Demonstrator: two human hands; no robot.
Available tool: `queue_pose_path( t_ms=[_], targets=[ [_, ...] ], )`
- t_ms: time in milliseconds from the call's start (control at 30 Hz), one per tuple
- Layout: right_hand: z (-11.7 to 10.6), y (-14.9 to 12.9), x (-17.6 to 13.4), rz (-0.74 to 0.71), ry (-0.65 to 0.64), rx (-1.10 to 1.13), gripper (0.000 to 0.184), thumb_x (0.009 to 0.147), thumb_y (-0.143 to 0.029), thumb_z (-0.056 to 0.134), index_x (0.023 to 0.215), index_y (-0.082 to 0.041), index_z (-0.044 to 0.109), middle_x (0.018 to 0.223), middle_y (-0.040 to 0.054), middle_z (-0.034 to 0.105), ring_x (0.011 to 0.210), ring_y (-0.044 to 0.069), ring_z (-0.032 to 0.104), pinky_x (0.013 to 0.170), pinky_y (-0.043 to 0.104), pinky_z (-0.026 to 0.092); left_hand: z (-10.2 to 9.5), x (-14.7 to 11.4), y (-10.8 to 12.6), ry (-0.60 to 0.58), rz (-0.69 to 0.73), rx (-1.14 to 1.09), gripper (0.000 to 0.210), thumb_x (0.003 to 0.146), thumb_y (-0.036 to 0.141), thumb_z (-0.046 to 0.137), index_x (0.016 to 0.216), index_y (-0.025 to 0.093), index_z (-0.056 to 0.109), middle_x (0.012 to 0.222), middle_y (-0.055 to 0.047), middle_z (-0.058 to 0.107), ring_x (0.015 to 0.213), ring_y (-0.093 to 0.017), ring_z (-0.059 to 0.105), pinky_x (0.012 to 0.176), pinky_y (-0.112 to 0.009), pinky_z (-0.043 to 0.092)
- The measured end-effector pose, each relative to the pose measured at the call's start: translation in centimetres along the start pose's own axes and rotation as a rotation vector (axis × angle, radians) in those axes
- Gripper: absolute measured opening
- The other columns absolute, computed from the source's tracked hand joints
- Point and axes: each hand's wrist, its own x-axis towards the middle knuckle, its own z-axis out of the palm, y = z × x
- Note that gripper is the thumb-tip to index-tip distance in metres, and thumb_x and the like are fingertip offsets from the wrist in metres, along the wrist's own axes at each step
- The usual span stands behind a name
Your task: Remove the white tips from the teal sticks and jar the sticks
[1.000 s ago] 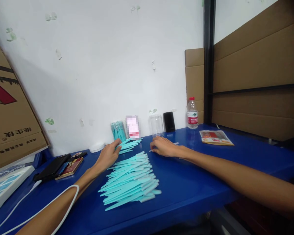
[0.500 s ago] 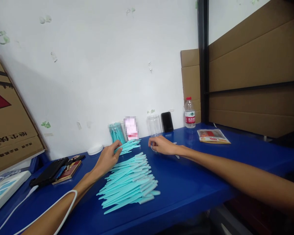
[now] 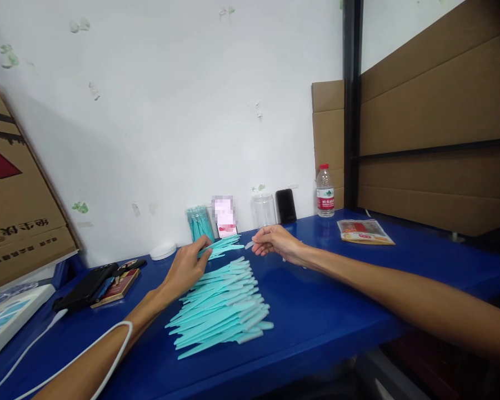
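My left hand [image 3: 191, 261] is closed on the near ends of a small bunch of thin turquoise sticks [image 3: 227, 244], which fan out to the right just above the table. My right hand [image 3: 277, 243] pinches a small translucent cap [image 3: 249, 244] between thumb and fingertips, close to the tips of those sticks. In front of both hands lies a larger pile of turquoise sticks [image 3: 220, 311], tapered at the left and wearing pale caps at the right. More small translucent pieces lie partly hidden behind my right hand.
By the wall stand a jar of turquoise sticks [image 3: 200, 223], a lit phone [image 3: 225, 216], a clear jar [image 3: 264, 210], a black device [image 3: 285, 205] and a water bottle [image 3: 325, 191]. A white lid [image 3: 162, 251], black pouch [image 3: 85, 286] and food packet [image 3: 364, 230] lie on the blue table [image 3: 337, 311].
My right hand has turned and opened slightly, and the translucent cap now shows at its fingertips, pointing left toward the sticks. My left hand stays on its bunch.
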Motion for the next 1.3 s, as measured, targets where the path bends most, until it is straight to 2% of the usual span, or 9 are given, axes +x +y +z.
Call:
queue_pose_path(
  t_ms=[533, 667, 767, 933, 1067, 1300],
  targets=[
    [0.28, 0.51, 0.08, 0.032, -0.065, 0.079, 0.011, 0.076, -0.019, 0.07, 0.082, -0.011, 0.067, 0.085, 0.0127, 0.073, 0.075, 0.017, 0.069, 0.073, 0.028, 0.055, 0.08, -0.07, 0.57, -0.007, 0.033, -0.015, 0.016, 0.095, 0.032, 0.038, 0.089, 0.021, 0.048, 0.072, 0.003, 0.052, 0.059, -0.013, 0.043, 0.06, -0.025, 0.03],
    [0.25, 0.39, 0.0, 0.057, -0.083, 0.109, 0.006, 0.075, -0.017, 0.069, 0.078, -0.012, 0.066, 0.081, 0.011, 0.073, 0.07, 0.015, 0.067, 0.069, 0.025, 0.054, 0.05, -0.01, 0.74, 0.019, 0.031, -0.039, 0.017, 0.095, 0.033, 0.039, 0.087, 0.021, 0.048, 0.072, 0.004, 0.052, 0.059, -0.012, 0.043, 0.06, -0.025, 0.031],
    [0.12, 0.31, 0.0, 0.04, -0.049, 0.13, 0.004, 0.071, -0.013, 0.069, 0.073, -0.013, 0.065, 0.077, 0.0084, 0.071, 0.068, 0.014, 0.065, 0.065, 0.023, 0.052, -0.02, 0.04, 0.59, 0.031, 0.007, -0.03, 0.019, 0.095, 0.035, 0.038, 0.087, 0.021, 0.049, 0.07, 0.004, 0.052, 0.058, -0.012, 0.041, 0.059, -0.025, 0.03],
    [0.18, 0.26, -0.04, -0.023, -0.002, 0.09, 0.011, 0.064, -0.008, 0.072, 0.073, -0.013, 0.068, 0.075, 0.0068, 0.07, 0.071, 0.014, 0.064, 0.065, 0.023, 0.05, -0.05, 0.06, 0.34, 0.033, 0.011, -0.03, 0.019, 0.095, 0.035, 0.038, 0.088, 0.021, 0.049, 0.071, 0.004, 0.052, 0.057, -0.012, 0.041, 0.059, -0.025, 0.03],
    [0.33, 0.3, -0.08, -0.02, 0.011, 0.062, 0.017, 0.064, -0.011, 0.073, 0.08, -0.012, 0.07, 0.078, 0.0077, 0.071, 0.072, 0.014, 0.063, 0.065, 0.024, 0.049, 0.03, 0.07, 0.46, 0.023, 0.015, -0.033, 0.019, 0.095, 0.034, 0.038, 0.087, 0.021, 0.049, 0.069, 0.004, 0.05, 0.056, -0.012, 0.04, 0.059, -0.025, 0.03],
    [0.58, 0.0, -0.21, -0.044, 0.042, 0.013, 0.012, 0.064, -0.011, 0.073, 0.076, -0.013, 0.071, 0.073, 0.0063, 0.069, 0.069, 0.014, 0.061, 0.064, 0.026, 0.049, -0.01, 0.03, 0.6, 0.022, 0.026, -0.038, 0.019, 0.095, 0.034, 0.038, 0.088, 0.021, 0.049, 0.072, 0.003, 0.052, 0.058, -0.013, 0.042, 0.06, -0.026, 0.031]
  ],
)
